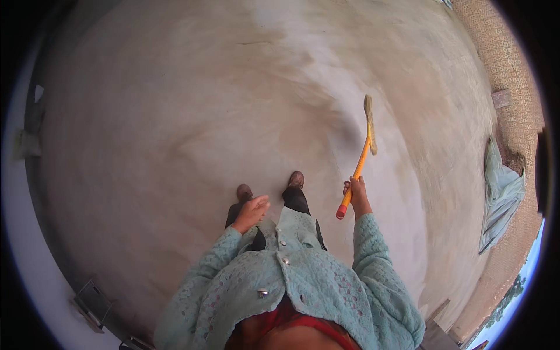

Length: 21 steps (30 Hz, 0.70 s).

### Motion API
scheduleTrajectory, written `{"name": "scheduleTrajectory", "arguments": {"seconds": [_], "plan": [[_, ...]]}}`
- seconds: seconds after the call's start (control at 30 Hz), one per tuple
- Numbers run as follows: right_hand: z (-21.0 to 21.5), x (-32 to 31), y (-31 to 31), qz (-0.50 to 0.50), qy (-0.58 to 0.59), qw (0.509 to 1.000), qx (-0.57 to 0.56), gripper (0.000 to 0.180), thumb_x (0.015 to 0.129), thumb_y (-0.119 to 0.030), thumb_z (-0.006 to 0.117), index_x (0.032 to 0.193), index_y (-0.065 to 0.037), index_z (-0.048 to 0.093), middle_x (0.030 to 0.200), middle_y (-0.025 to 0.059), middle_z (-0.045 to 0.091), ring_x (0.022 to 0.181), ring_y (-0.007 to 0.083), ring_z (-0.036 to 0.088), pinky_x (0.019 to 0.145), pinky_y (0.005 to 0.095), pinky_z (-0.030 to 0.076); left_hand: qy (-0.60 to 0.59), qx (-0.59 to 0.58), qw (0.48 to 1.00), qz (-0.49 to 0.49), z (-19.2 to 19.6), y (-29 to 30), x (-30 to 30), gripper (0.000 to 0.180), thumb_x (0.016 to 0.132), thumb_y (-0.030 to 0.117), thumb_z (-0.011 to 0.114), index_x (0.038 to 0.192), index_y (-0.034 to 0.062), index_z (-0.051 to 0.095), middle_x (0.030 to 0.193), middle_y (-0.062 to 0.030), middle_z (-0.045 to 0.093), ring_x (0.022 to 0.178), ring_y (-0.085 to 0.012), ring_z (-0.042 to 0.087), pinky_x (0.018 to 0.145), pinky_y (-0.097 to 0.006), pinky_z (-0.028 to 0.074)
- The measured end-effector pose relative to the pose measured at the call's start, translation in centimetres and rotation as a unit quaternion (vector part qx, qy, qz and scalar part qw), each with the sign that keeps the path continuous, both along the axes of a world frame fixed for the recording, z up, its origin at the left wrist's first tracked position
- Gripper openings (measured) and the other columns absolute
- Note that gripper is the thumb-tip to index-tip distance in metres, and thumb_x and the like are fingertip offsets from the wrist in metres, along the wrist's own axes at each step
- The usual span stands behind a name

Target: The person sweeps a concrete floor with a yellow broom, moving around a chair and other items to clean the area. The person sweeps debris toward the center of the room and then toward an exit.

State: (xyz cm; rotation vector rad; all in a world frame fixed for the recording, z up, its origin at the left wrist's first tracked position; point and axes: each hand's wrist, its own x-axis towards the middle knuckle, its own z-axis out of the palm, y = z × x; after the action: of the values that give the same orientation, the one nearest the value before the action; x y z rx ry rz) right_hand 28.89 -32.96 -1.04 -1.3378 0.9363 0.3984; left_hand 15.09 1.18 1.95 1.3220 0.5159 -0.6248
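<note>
My right hand (359,192) is closed round the orange handle of a broom (363,153), close to its red end. The broom slants forward and away from me, its narrow, yellowish-brown head over the concrete floor at the far end. Whether the head touches the floor I cannot tell. In front of my body, to the left, my left hand (252,213) holds nothing, with its fingers loosely stretched out toward the right.
Concrete floor (175,105) spreads around my brown shoes, with darker and paler patches. A crumpled pale green sheet (500,195) lies at the right beside a textured brownish strip (496,52). A dark-framed object (93,303) stands by the pale wall (32,251) at the lower left.
</note>
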Motion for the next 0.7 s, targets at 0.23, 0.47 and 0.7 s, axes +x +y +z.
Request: {"name": "scheduleTrajectory", "arguments": {"seconds": [0.23,0.47,0.7], "plan": [[-10.5,5.6,-4.2,0.087,0.177,0.976,0.089,0.03,0.075,0.004,0.044,0.094,-0.013,0.029,0.057,0.0049,0.043,0.041,0.0147,0.042,0.036,0.0269,0.041,0.243,0.19,0.934,0.18,0.6,3.2,-12.0,0.035,0.078,0.018,0.05,0.108,0.0012,0.048,0.078,-0.0064,0.055,0.061,-0.0128,0.052,0.05,-0.026,0.044],[-2.3,0.8,9.5,0.304,0.208,0.896,0.247,0.086,0.075,0.004,0.046,0.129,-0.029,-0.012,0.058,0.0047,0.043,0.042,0.0135,0.044,0.039,0.0261,0.042,0.261,0.138,0.948,0.117,-0.5,0.8,-13.0,0.036,0.079,0.018,0.048,0.108,-0.0015,0.048,0.077,-0.0055,0.054,0.059,-0.0116,0.049,0.048,-0.025,0.043],[0.3,4.7,19.7,0.351,0.114,0.878,0.306,0.076,0.069,0.002,0.053,0.132,-0.005,0.011,0.057,0.0041,0.046,0.044,0.0143,0.046,0.04,0.0266,0.038,0.168,0.144,0.956,0.191,1.5,1.9,-6.2,0.04,0.08,0.019,0.047,0.114,-0.0006,0.043,0.086,-0.0076,0.054,0.063,-0.0111,0.051,0.05,-0.024,0.045]]}}
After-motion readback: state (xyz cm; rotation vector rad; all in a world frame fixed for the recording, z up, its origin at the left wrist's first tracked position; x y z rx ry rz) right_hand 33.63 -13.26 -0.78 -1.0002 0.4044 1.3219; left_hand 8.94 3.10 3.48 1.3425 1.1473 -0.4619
